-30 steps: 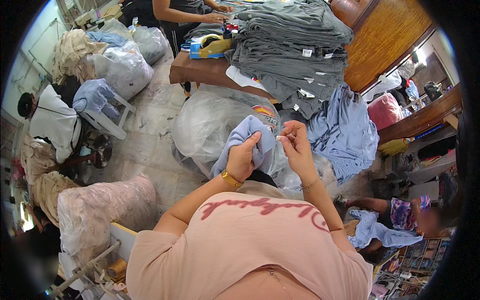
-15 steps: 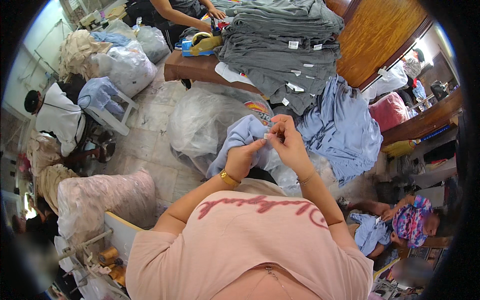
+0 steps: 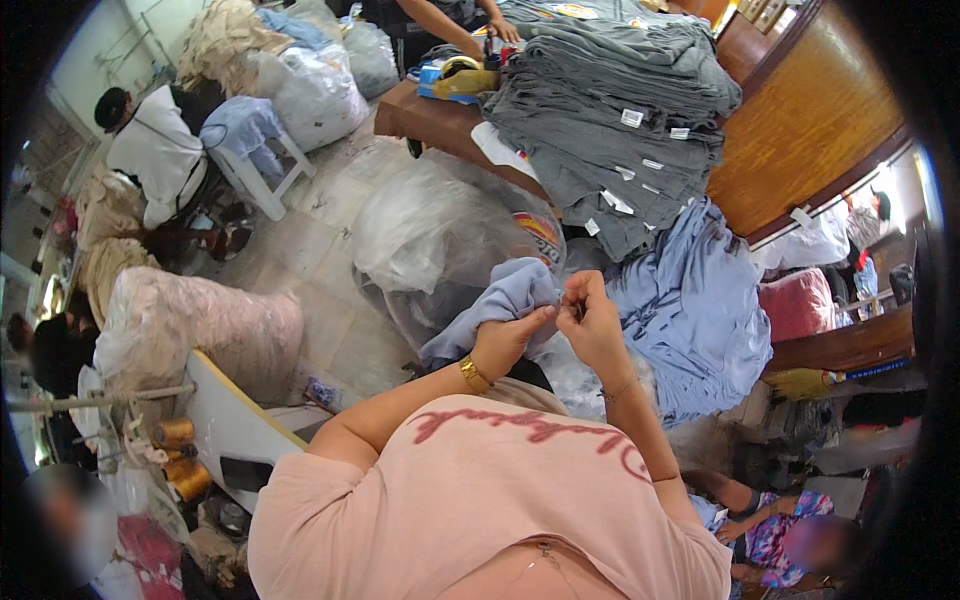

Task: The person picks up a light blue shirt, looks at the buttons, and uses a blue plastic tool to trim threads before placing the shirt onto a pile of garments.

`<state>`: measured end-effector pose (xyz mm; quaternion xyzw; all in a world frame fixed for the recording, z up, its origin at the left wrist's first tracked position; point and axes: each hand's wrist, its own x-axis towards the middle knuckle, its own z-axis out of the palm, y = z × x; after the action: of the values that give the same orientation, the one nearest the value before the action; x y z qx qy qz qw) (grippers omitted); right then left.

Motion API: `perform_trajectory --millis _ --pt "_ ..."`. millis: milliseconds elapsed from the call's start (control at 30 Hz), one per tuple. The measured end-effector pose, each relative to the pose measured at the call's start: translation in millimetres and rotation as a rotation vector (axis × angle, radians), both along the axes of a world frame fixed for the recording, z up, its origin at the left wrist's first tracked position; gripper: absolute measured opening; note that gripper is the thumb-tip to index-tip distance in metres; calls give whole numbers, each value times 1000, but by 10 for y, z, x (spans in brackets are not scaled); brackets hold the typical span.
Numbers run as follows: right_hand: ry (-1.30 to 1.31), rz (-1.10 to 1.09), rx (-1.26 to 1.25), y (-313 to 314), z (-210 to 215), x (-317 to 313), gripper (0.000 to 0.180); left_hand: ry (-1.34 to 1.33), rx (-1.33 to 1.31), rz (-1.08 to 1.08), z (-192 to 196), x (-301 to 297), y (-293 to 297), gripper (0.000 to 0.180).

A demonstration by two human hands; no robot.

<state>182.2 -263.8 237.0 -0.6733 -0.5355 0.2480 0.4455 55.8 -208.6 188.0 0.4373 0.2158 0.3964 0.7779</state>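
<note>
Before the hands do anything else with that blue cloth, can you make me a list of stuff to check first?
1. Left hand has hold of the light blue garment: ok, the cloth is bunched in its grip.
2. Right hand is at the cloth too: ok, its fingertips meet the left hand's at the fabric edge.
3. What the fingertips pinch, a thread or a tag: cannot tell, too small.
4. Garment hangs free of the floor: cannot tell, its lower part is hidden behind the arm.
5. Room around the hands: ok, only the clear plastic bag and the blue garment pile lie nearby.
6. Stack of grey garments sits steady on the table: ok, though it overhangs.
</note>
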Motion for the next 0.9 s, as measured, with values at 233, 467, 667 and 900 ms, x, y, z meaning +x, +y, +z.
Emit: perform_trajectory --millis 233,467,667,900 --pt "49 54 20 62 -52 48 28 5 29 51 49 -26 29 17" --pt "11 96 77 385 -23 -91 22 -43 -47 38 146 -215 347 15" --pt "-366 47 495 975 204 -494 17 -231 -394 172 228 -627 1078 18" --pt "-465 -218 513 2512 425 -310 23 -262 -485 155 351 -1091 1898 18"
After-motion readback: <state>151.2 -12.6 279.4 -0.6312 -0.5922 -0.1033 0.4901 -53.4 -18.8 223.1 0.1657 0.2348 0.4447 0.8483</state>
